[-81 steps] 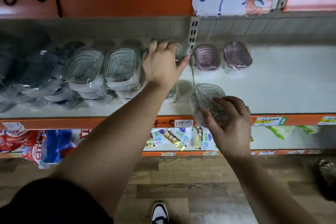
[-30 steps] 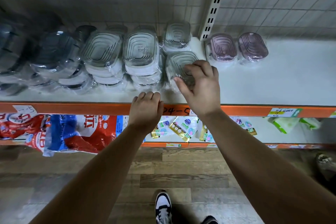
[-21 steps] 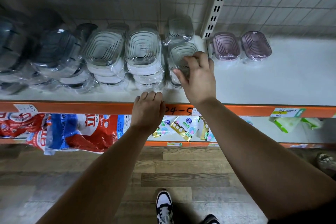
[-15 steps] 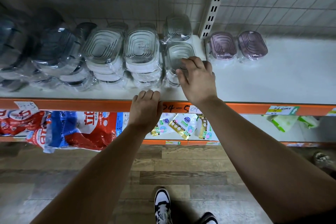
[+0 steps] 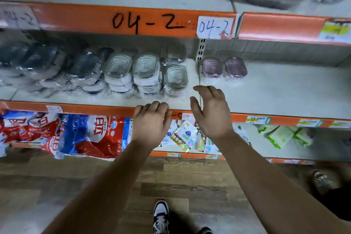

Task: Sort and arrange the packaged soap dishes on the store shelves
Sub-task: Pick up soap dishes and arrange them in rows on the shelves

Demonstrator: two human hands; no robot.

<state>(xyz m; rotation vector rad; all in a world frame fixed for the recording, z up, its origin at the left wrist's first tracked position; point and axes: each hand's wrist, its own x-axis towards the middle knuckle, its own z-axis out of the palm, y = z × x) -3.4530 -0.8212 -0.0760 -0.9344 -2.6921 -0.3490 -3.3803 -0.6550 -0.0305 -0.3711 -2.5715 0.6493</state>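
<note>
a shoe [image 5: 161,216] is standing on the wood floor [image 5: 57,186]. left grip [image 5: 151,127] is resting loosely curled on the orange shelf edge [image 5: 85,108], holding nothing. right grip [image 5: 210,112] is hovering with fingers apart, empty, just before the stacked clear dishes [image 5: 175,77]. pink dishes [image 5: 210,67] are sitting farther right.

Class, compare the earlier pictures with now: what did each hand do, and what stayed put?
The right hand set the clear soap dish on the front stack, let go and drew back, open. The left hand came from the shelf's back to rest on the orange shelf edge. The two pink soap dishes stayed put.
</note>
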